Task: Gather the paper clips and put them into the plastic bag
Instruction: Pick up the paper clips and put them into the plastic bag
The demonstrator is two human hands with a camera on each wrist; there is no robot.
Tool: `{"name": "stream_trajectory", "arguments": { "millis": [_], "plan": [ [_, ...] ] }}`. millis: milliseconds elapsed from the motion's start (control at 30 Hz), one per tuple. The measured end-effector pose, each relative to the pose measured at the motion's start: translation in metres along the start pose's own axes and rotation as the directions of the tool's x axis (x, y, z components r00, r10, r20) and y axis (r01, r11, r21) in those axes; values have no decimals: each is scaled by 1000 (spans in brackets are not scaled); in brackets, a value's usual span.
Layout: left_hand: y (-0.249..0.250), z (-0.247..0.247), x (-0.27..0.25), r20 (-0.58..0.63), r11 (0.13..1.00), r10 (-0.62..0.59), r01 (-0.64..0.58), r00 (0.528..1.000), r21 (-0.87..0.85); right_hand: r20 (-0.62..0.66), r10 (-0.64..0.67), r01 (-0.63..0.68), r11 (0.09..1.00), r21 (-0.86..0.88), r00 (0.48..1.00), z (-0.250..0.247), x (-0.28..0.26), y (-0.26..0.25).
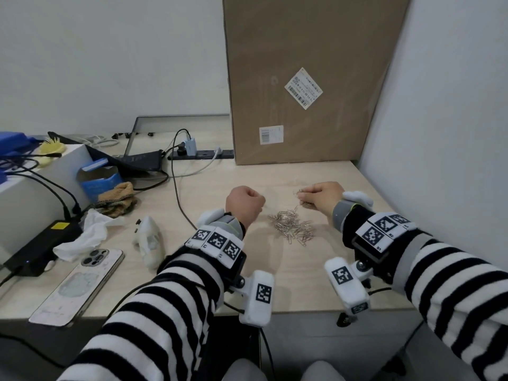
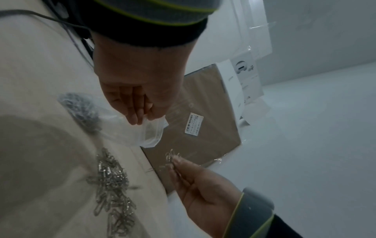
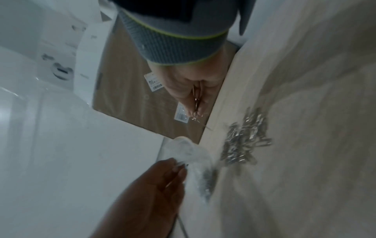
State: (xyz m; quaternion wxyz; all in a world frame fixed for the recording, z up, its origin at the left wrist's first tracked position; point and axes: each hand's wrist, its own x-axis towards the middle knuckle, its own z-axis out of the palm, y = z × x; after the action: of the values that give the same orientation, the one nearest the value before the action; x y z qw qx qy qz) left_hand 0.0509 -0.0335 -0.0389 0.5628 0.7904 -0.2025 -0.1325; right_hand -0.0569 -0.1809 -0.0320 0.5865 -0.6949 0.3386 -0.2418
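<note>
A heap of silver paper clips (image 1: 292, 226) lies on the light wooden table (image 1: 316, 273), between my two hands. My left hand (image 1: 244, 204) is curled and pinches the rim of a clear plastic bag (image 2: 146, 132), which holds a dark clump of clips (image 2: 81, 109). In the head view the bag is hidden behind that hand. My right hand (image 1: 320, 198) is raised above the table and pinches a small bunch of paper clips (image 2: 171, 157), a few dangling from the fingertips (image 3: 196, 111). The bag's mouth (image 3: 183, 146) sits a short way from the right hand.
A tall cardboard box (image 1: 310, 78) stands at the back against the wall. On the left lie a phone (image 1: 79, 284), a crumpled tissue (image 1: 90, 235), a black power brick (image 1: 41, 246), cables (image 1: 176, 188), a blue carton (image 1: 101, 180) and a power strip (image 1: 200, 154).
</note>
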Motion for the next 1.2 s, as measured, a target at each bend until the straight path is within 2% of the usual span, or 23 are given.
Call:
{"name": "stream_trajectory", "arguments": {
  "millis": [100, 200, 333, 500, 600, 767, 867, 933, 967, 1033, 1100, 1133, 1200],
  "plan": [
    [14, 1, -2, 11, 1000, -7, 7, 1000, -27, 27, -66, 63, 990, 124, 997, 10, -7, -28],
    [23, 3, -2, 37, 991, -54, 58, 998, -117, 75, -120, 110, 987, 120, 990, 20, -10, -47],
    [26, 3, -5, 63, 971, -85, 97, 994, -218, 135, -143, 152, 987, -55, 980, 28, -15, -52],
    [26, 0, -11, 97, 967, -99, 119, 990, -224, 169, -4, 59, 945, -322, 986, 38, -12, -53],
    [29, -3, -14, 139, 967, -100, 129, 985, -218, 183, 6, 65, 921, -383, 983, 43, -14, -61],
    [34, -9, -10, 129, 958, -116, 145, 985, -246, 146, -51, 96, 942, -322, 988, 50, -13, -66],
    [36, -12, -7, 126, 951, -117, 148, 985, -271, 233, -31, 79, 977, -199, 972, 48, -19, -66],
    [37, -14, -6, 124, 953, -118, 148, 985, -264, 294, -58, 127, 966, -223, 954, 44, -22, -65],
    [38, -14, -5, 123, 954, -120, 149, 985, -261, 296, -91, 170, 953, -253, 951, 43, -21, -65],
    [40, -17, -5, 111, 955, -118, 144, 987, -258, 208, -204, 268, 895, -356, 957, 42, -19, -64],
    [44, -20, -4, 94, 959, -111, 132, 989, -250, 108, -266, 284, 820, -497, 958, 39, -16, -65],
    [46, -22, -4, 92, 961, -104, 124, 990, -246, 102, -238, 253, 782, -570, 966, 38, -16, -66],
    [51, -27, -4, 104, 965, -82, 105, 991, -239, 158, -97, 182, 672, -718, 983, 38, -14, -70]
  ]
}}
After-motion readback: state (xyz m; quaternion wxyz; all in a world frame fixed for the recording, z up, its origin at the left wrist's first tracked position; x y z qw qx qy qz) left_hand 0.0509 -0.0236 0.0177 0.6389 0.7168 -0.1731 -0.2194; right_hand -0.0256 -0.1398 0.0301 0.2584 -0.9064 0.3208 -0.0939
